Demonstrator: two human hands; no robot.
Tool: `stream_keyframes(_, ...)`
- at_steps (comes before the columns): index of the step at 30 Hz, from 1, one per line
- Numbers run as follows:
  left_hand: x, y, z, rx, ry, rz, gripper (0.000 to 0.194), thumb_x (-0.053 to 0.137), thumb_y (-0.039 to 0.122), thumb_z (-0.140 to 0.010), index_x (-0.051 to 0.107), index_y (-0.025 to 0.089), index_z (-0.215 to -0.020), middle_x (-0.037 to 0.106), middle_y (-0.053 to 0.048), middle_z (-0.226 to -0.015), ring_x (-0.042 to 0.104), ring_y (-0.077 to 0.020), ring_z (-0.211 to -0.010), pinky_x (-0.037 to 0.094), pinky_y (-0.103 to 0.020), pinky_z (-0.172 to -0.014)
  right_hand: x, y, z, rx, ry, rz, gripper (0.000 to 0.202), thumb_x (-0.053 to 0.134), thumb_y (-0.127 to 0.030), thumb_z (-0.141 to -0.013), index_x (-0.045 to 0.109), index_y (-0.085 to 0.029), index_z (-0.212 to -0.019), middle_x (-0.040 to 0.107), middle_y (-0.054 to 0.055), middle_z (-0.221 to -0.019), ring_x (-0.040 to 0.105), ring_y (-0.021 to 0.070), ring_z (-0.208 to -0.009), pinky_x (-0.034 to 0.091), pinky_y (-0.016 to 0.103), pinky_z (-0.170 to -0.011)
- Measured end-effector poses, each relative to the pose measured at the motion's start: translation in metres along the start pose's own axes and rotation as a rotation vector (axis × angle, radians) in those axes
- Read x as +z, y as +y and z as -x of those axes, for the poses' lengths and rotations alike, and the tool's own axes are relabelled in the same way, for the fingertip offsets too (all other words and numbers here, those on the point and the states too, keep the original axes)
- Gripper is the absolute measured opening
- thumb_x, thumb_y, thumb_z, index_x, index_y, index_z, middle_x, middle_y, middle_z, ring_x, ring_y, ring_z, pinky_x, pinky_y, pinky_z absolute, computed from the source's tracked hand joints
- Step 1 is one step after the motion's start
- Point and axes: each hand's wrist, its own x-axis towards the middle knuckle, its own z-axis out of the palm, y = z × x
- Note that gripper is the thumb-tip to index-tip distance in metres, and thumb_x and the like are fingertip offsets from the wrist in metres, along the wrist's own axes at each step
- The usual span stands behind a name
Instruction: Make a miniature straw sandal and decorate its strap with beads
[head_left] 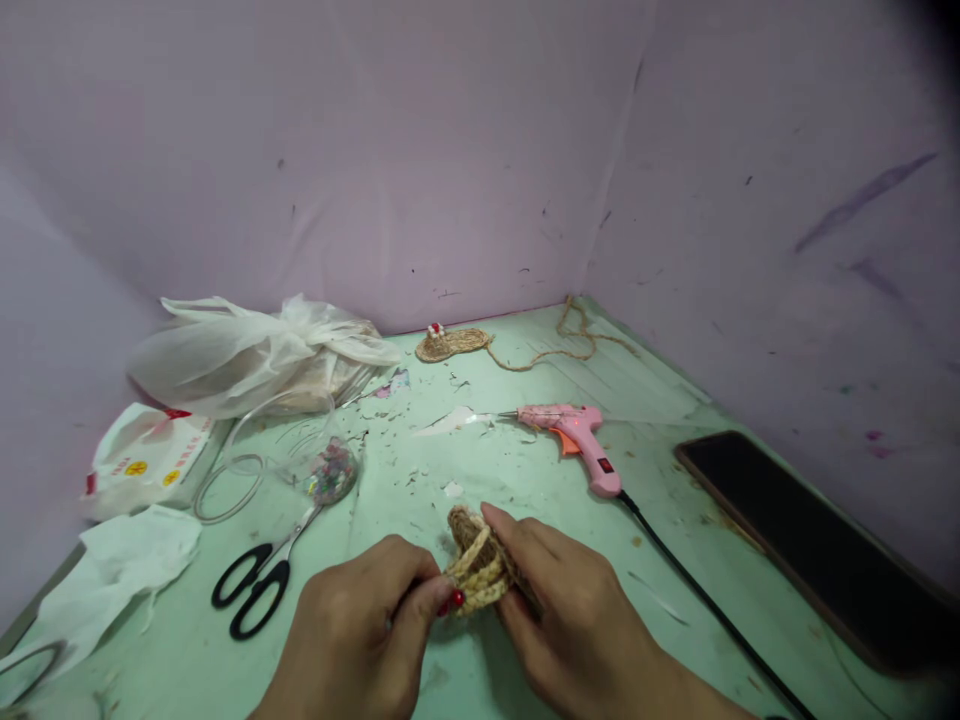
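Note:
A small straw sandal is held low in the middle of the head view, with a brown twine body and pale braided straps across it. My right hand is closed round its right side, thumb and fingers on opposite faces. Thumb and forefinger of my left hand pinch small shiny red beads against the left ends of the straps. My fingers partly cover the beads and the sandal's lower part. A pink hot glue gun lies on its side beyond my right hand, its nozzle pointing left.
Black-handled scissors and a pouch of beads lie left. Behind them are a tissue pack and white plastic bag. Another twine sole with attached cord rests by the back wall. A phone and the glue gun's cable are right.

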Motion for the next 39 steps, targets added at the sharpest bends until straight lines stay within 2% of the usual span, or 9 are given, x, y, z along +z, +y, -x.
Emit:
stream_keyframes(4,-0.008,0.001,-0.005,-0.048,-0.001,0.037,0.029,0.042,0.028,-0.089,0.054,0.019,-0.064,0.056,0.004,-0.054,0.053,-0.0090,-0.048,0.039,-0.017,-0.047,0.000,0.004,0.000,0.061,0.000,-0.048,0.052,0.044,-0.003,-0.072,0.046,-0.010,-0.124,0.064,0.012,-0.088,0.062,0.0214,-0.076,0.054,0.035,-0.066)
stream_keyframes(8,-0.013,0.002,-0.009,-0.122,-0.007,0.044,0.024,0.046,0.030,-0.086,0.057,0.020,-0.067,0.060,0.004,-0.057,0.056,-0.0109,-0.052,0.041,-0.018,-0.050,-0.001,0.007,-0.001,0.109,-0.009,-0.087,0.053,0.046,-0.003,-0.071,0.048,-0.013,-0.123,0.064,0.010,-0.088,0.062,0.0207,-0.077,0.054,0.034,-0.068)
stream_keyframes(19,-0.001,0.008,-0.006,-0.267,-0.064,0.117,0.021,0.051,0.033,-0.082,0.059,0.020,-0.068,0.060,0.003,-0.058,0.056,-0.0126,-0.055,0.040,-0.022,-0.052,0.000,0.006,0.001,0.106,-0.031,-0.090,0.053,0.045,-0.004,-0.071,0.048,-0.011,-0.123,0.064,0.011,-0.088,0.062,0.0208,-0.078,0.054,0.034,-0.067)
stream_keyframes(24,0.001,0.011,-0.007,-0.350,-0.044,0.132,0.023,0.052,0.035,-0.080,0.058,0.020,-0.064,0.057,0.002,-0.054,0.052,-0.0129,-0.052,0.037,-0.022,-0.050,0.000,0.006,0.001,0.105,-0.003,-0.111,0.054,0.046,-0.004,-0.071,0.048,-0.012,-0.125,0.065,0.010,-0.088,0.063,0.0205,-0.077,0.054,0.034,-0.067)
stream_keyframes(27,-0.005,0.009,-0.010,-0.313,0.000,0.147,0.027,0.051,0.037,-0.081,0.059,0.020,-0.061,0.055,0.003,-0.052,0.051,-0.0121,-0.050,0.037,-0.021,-0.048,-0.002,0.004,-0.004,0.225,-0.029,-0.196,0.045,0.048,-0.004,-0.070,0.057,-0.018,-0.111,0.066,0.006,-0.085,0.063,0.0192,-0.078,0.053,0.032,-0.071)
stream_keyframes(30,-0.015,0.000,-0.015,-0.276,0.104,0.120,0.031,0.049,0.038,-0.081,0.056,0.019,-0.058,0.052,0.003,-0.050,0.048,-0.0115,-0.048,0.037,-0.020,-0.045,-0.004,0.002,-0.011,0.430,-0.144,-0.390,0.031,0.047,-0.003,-0.069,0.063,-0.021,-0.089,0.067,-0.001,-0.075,0.064,0.0163,-0.073,0.053,0.027,-0.068)
stream_keyframes(32,-0.020,-0.010,-0.020,-0.310,0.170,0.098,0.030,0.049,0.039,-0.079,0.056,0.019,-0.057,0.049,0.003,-0.047,0.046,-0.0115,-0.045,0.035,-0.020,-0.043,-0.005,0.001,-0.013,0.500,-0.221,-0.451,0.030,0.046,-0.002,-0.068,0.063,-0.021,-0.083,0.067,-0.002,-0.071,0.065,0.0152,-0.069,0.051,0.024,-0.062)
stream_keyframes(35,-0.020,-0.027,-0.030,-0.390,0.173,0.065,0.024,0.051,0.036,-0.076,0.059,0.019,-0.062,0.054,0.002,-0.050,0.049,-0.0130,-0.048,0.037,-0.021,-0.046,-0.009,0.003,-0.011,0.482,-0.318,-0.220,0.025,0.046,-0.003,-0.066,0.061,-0.021,-0.074,0.066,-0.001,-0.066,0.063,0.0160,-0.061,0.047,0.024,-0.053)
stream_keyframes(39,-0.009,-0.050,-0.048,-0.419,0.088,-0.045,0.016,0.049,0.026,-0.076,0.060,0.018,-0.067,0.061,0.000,-0.060,0.055,-0.0158,-0.057,0.040,-0.025,-0.055,-0.023,0.011,-0.006,0.368,-0.391,0.176,0.012,0.060,-0.014,-0.063,0.059,-0.022,-0.071,0.067,0.003,-0.065,0.060,0.0189,-0.051,0.040,0.026,-0.044)
